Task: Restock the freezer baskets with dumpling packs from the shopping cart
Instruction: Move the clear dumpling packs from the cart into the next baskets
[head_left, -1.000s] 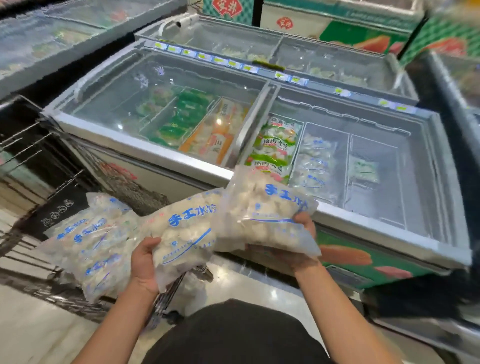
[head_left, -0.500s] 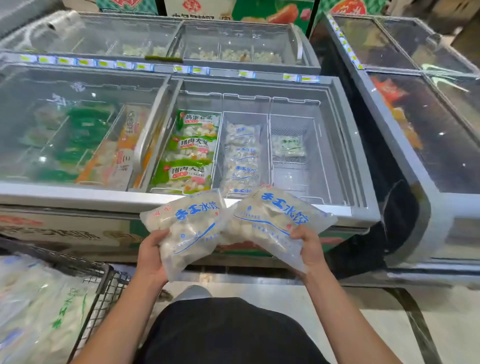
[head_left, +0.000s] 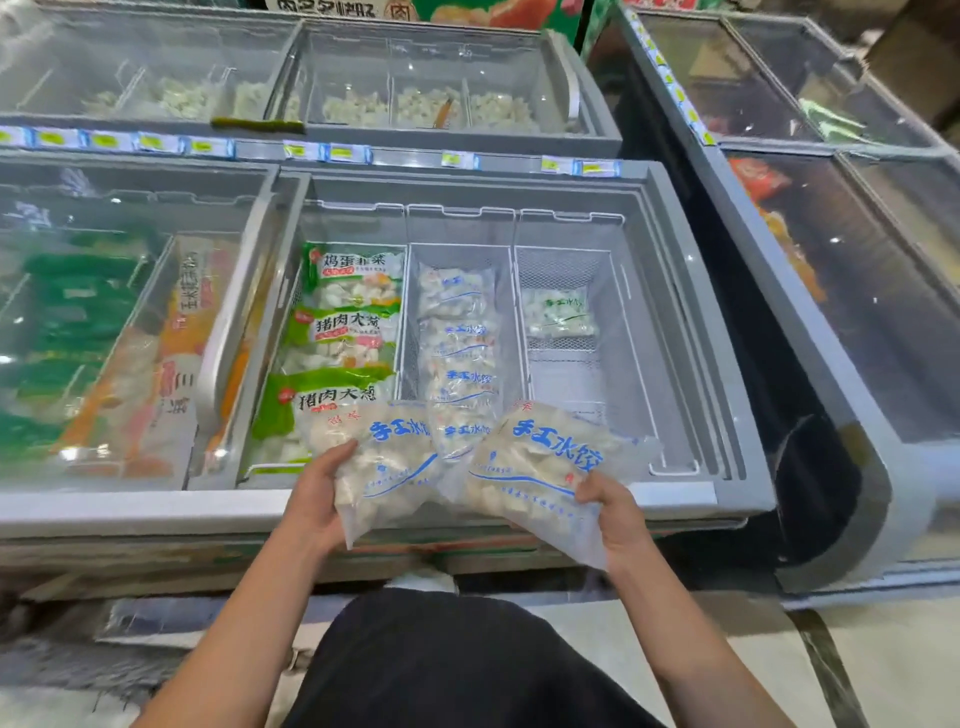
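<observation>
Left hand (head_left: 317, 499) grips left dumpling pack (head_left: 387, 467); right hand (head_left: 615, 514) grips right dumpling pack (head_left: 540, 467). Both packs over freezer's near rim (head_left: 156, 506). Middle basket (head_left: 457, 338) filled; right basket (head_left: 571, 374) mostly bare.

Clear dumpling packs (head_left: 540, 467) with blue lettering, green-banded packs (head_left: 348, 322), grey freezer (head_left: 675, 499), white wire baskets (head_left: 631, 322)

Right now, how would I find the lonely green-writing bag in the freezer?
Look at the open freezer in front of the person, with three wire baskets side by side. Go to the right basket. The bag lies alone at its far end, a clear pack with green writing, while the middle basket's packs have blue writing.
</observation>
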